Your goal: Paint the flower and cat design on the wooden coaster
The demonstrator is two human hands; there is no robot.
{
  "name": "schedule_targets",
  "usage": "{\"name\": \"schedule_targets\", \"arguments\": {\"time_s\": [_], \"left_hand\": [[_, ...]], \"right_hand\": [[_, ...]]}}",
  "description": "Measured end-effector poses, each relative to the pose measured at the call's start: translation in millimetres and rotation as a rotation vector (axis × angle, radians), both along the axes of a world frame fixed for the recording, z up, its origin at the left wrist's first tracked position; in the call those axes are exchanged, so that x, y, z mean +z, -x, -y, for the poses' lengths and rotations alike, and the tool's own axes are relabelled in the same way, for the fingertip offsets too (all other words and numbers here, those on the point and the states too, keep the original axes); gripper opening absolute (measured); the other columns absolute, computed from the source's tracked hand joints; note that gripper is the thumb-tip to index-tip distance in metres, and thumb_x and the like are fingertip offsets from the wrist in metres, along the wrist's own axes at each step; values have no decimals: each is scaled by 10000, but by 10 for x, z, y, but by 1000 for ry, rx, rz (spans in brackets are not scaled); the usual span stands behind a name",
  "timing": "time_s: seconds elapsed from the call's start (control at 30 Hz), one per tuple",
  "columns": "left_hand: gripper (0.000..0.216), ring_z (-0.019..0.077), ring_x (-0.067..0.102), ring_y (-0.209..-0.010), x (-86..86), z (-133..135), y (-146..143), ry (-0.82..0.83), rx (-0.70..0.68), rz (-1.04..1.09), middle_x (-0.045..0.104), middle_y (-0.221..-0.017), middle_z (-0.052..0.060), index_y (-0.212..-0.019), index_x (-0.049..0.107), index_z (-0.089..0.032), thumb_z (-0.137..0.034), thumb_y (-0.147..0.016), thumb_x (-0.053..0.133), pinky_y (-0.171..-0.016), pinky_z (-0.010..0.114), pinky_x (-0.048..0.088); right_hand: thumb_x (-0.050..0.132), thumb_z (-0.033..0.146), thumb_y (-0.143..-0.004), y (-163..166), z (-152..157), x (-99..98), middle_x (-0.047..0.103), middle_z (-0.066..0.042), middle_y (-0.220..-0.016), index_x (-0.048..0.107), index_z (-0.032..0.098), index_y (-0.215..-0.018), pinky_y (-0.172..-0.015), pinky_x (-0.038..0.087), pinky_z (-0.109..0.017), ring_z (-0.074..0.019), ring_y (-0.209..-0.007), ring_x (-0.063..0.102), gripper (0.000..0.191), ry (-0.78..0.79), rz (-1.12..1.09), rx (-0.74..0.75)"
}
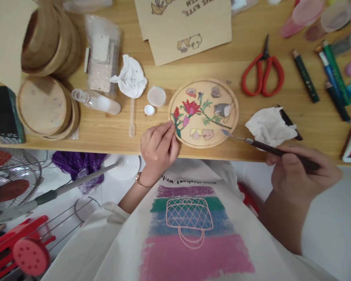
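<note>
A round wooden plate [206, 137] lies near the table's front edge, decorated with red and pink flowers, green leaves and small cartoon animal shapes. My left hand [160, 144] pinches its lower left rim, fingers closed together. In my right hand [302, 173] is a small palette knife [265, 146] with a dark handle. Its metal tip is over the plate's lower right part; whether it touches the surface, I cannot tell. A crumpled white tissue [270, 125] lies just behind the knife's handle, partly over a dark stick [291, 121].
Red-handled scissors [263, 74], several pencils [305, 76] and cups lie right and back. To the left are wooden containers [43, 105], a clear bottle [96, 102], a second tissue [131, 78], a small tub [156, 96] and a white cap [149, 110]. Printed brown cards [190, 23] lie behind the plate.
</note>
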State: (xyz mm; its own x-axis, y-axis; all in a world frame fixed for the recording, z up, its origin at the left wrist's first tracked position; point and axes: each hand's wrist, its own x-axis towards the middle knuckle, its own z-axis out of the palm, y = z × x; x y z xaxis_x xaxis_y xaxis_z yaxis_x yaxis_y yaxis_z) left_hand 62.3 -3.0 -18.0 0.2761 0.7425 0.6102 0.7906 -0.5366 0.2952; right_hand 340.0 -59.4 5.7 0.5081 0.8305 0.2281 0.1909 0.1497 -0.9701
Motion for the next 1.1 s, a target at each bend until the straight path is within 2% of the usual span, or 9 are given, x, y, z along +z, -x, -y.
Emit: {"name": "schedule_targets", "arguments": {"time_s": [0.1,0.27,0.47,0.67,0.77,0.87,0.97,1.03,1.1], "left_hand": [[327,221,695,-991,-6,-1,7,5,-16,14,754,-1097,91,-1186,659,-190,-136,-875,575,-864,376,546],[335,231,691,-986,9,-9,8,-6,-30,19,752,-1082,111,-1172,662,-165,-100,-850,596,-863,377,558],[322,239,698,-944,20,-22,8,-29,-43,-3,758,-1046,132,-1133,674,-137,-71,-820,631,-835,374,564],[341,233,703,-956,-6,-19,7,-34,-33,12,756,-1056,118,-1168,669,-169,-87,-842,612,-840,374,556],[338,233,700,-974,-15,-21,11,-30,-41,17,754,-1068,118,-1180,664,-174,-99,-857,595,-844,377,549],[321,233,698,-970,-15,-26,17,-29,-49,18,752,-1074,123,-1175,664,-170,-106,-871,581,-839,379,540],[294,230,693,-957,-15,-31,23,-38,-51,16,750,-1074,126,-1155,670,-165,-114,-881,577,-833,379,528],[274,229,685,-948,-17,-35,24,-49,-46,14,750,-1065,126,-1136,676,-162,-119,-885,575,-830,378,520],[258,227,680,-934,-19,-37,23,-54,-42,9,751,-1054,121,-1122,682,-165,-129,-894,566,-820,376,513]], "right_hand": [[857,341,-613,32,-75,26,580,12,-481,761,214,-664,-297,338,-211,-98,-350,467,168,23,-218,-81],[894,336,-420,16,-128,121,543,23,-442,638,170,-505,-246,270,-163,-66,-313,404,317,228,-465,-274],[872,349,-436,-5,-110,135,468,42,-396,621,149,-531,-240,238,-162,-65,-301,370,335,247,-493,-293],[914,390,-403,-113,-61,109,508,39,-452,597,163,-539,-266,271,-175,-65,-327,394,413,172,-449,-320],[927,393,-377,-236,-22,75,469,54,-428,628,187,-535,-281,300,-193,-75,-330,407,396,-13,-300,-403],[885,355,-494,-322,64,33,516,24,-464,726,203,-621,-319,345,-226,-107,-362,482,254,-186,52,-510],[821,283,-612,-315,189,23,615,-28,-551,787,197,-752,-378,366,-240,-134,-439,562,168,-50,312,-497],[808,287,-645,-277,262,35,657,-46,-612,791,197,-779,-415,361,-236,-130,-487,577,162,45,389,-443],[805,315,-665,-242,309,55,676,-49,-654,782,198,-775,-447,361,-237,-127,-524,583,162,67,425,-416]]}}
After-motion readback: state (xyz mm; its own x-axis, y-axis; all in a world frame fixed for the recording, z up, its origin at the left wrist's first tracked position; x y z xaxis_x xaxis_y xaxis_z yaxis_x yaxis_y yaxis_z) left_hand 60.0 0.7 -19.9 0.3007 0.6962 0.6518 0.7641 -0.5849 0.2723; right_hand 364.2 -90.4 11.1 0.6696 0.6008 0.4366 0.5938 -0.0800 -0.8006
